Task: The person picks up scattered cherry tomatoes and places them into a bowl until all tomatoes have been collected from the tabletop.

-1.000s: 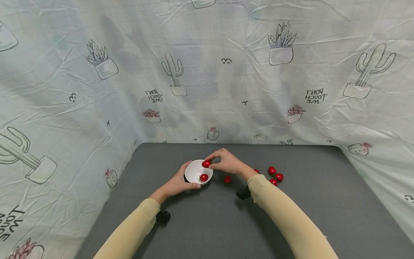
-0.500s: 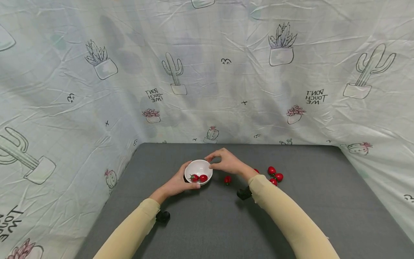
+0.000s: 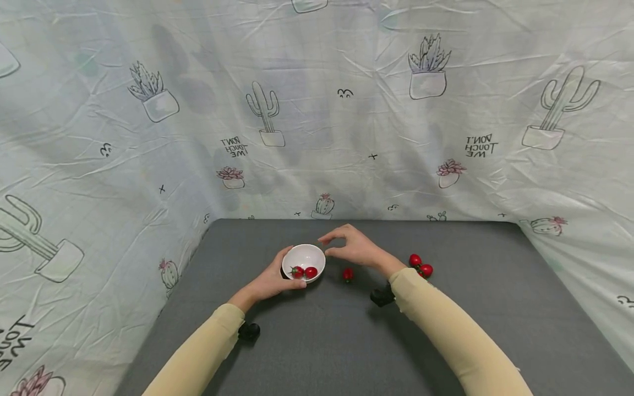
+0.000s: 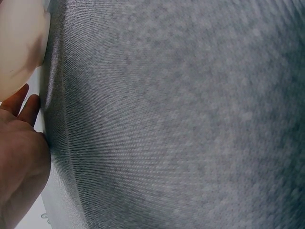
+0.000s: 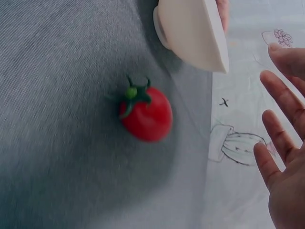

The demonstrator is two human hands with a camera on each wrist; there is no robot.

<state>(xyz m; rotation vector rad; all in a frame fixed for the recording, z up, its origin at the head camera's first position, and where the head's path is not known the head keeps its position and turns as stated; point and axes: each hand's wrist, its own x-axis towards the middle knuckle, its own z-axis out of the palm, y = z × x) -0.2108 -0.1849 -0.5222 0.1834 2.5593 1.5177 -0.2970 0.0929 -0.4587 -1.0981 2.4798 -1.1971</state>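
In the head view my left hand [image 3: 271, 280] grips a small white bowl [image 3: 308, 253], the thumb at its near rim and the fingers around its far left side. Two red cherry tomatoes [image 3: 311, 273] lie together inside it. My right hand [image 3: 354, 246] hovers just right of the bowl, fingers spread and holding nothing. Below that hand, a single tomato [image 3: 348, 274] with a green stem lies on the table; the right wrist view shows this tomato [image 5: 148, 117] near the bowl's outer wall [image 5: 190, 33]. Fingertips [image 4: 31, 107] touch or nearly touch the bowl's underside in the left wrist view.
More tomatoes [image 3: 426, 270] sit in a cluster on the grey table [image 3: 317, 341], right of my right forearm, which partly covers them. A white cloth [image 3: 307, 110] printed with cactuses hangs behind the table and along its sides. Black wrist devices [image 3: 249, 331] hang under both sleeves.
My right hand has let go of a tomato, which dropped into the bowl beside the other one. That hand then moved slightly right, away from the rim. The left hand stays in place.
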